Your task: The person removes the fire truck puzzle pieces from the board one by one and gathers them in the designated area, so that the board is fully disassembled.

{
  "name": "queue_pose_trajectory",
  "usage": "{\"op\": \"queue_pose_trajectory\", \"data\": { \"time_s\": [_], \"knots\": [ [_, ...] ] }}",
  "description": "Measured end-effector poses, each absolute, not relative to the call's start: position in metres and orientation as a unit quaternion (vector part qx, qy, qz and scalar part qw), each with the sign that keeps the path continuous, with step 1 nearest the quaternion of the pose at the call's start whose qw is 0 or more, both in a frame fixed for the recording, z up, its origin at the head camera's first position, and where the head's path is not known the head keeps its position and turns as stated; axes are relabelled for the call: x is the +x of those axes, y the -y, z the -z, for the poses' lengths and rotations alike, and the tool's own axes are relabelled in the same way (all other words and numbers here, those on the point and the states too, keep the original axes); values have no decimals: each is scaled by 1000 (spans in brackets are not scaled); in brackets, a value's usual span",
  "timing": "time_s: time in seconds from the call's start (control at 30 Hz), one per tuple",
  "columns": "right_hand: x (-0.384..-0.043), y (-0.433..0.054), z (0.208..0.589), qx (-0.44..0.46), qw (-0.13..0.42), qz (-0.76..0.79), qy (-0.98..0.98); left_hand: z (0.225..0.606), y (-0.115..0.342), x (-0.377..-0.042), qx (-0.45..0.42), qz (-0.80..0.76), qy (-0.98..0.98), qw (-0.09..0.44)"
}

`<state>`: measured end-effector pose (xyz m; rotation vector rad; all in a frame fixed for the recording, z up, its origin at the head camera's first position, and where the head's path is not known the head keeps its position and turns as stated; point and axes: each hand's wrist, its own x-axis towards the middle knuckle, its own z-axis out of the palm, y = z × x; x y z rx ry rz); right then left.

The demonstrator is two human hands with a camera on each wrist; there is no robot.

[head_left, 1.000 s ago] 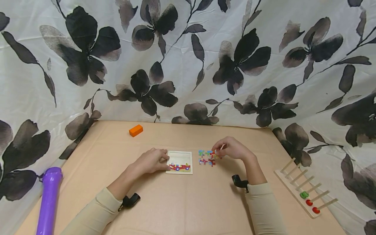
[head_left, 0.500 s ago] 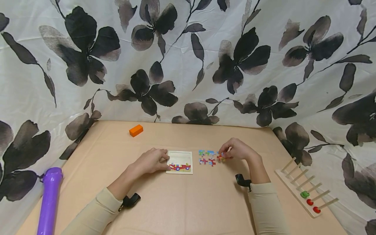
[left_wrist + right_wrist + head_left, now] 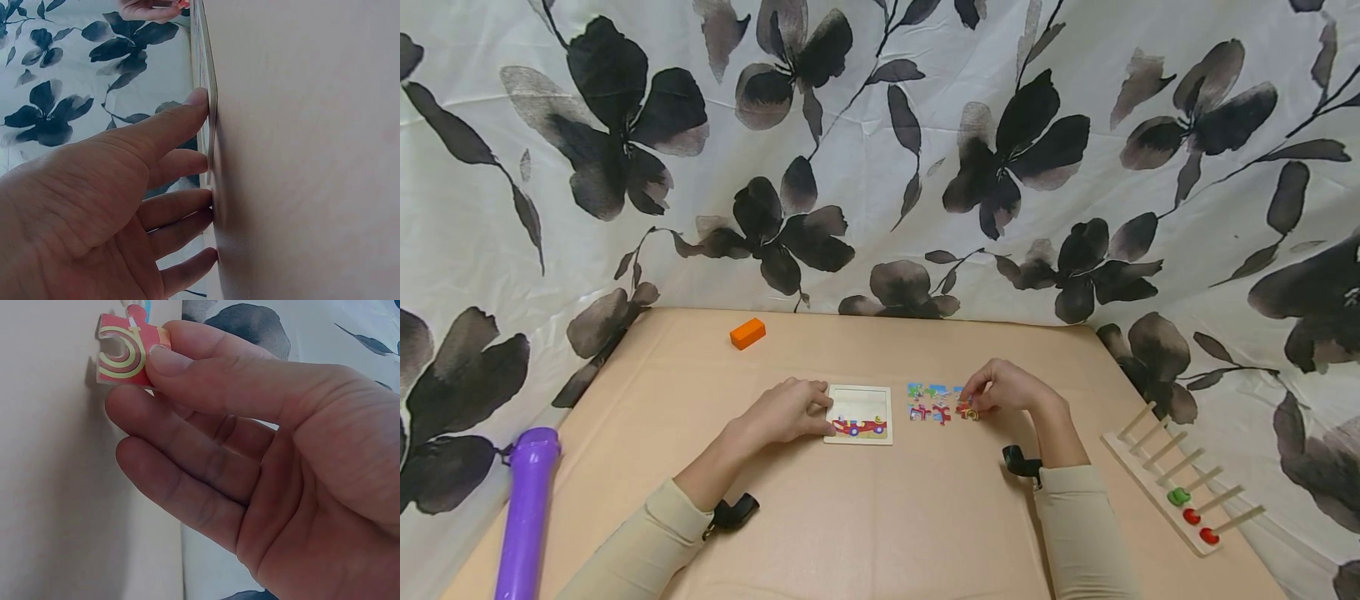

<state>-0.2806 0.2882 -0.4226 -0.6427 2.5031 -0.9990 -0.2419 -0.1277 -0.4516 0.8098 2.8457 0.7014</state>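
My left hand (image 3: pixel 790 408) rests at the left edge of a wooden puzzle tray (image 3: pixel 860 389). In the left wrist view, the thumb (image 3: pixel 181 119) touches the tray's edge, and the other fingers are extended toward the tabletop. The tray's lower part holds fitted pieces with a red vehicle picture; bare wood shows above. My right hand (image 3: pixel 1011 387) pinches a red puzzle piece (image 3: pixel 128 353) with yellow rings between thumb and index finger, just at the table surface. Several loose puzzle pieces (image 3: pixel 938 412) lie to its left in two rows, partly hidden at the right by the fingers.
An orange block (image 3: pixel 747 333) lies at the back left. A purple cylinder (image 3: pixel 527 508) stands at the left edge. On the right is a wooden peg board (image 3: pixel 1157 492) with green and red pieces on it. A floral cloth (image 3: pixel 880 167) hangs behind the table.
My right hand has moved right with the red puzzle piece, away from the other loose pieces, then slightly down beside the lower row. The left hand and tray stay put.
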Motion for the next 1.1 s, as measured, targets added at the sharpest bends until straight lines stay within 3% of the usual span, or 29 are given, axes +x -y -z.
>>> {"op": "queue_pose_trajectory", "data": {
  "time_s": [1.1],
  "knots": [
    [-285, -284, 435, -217, 208, 351, -887, 451, 128, -240, 279, -230, -932, 41]
  ]
}}
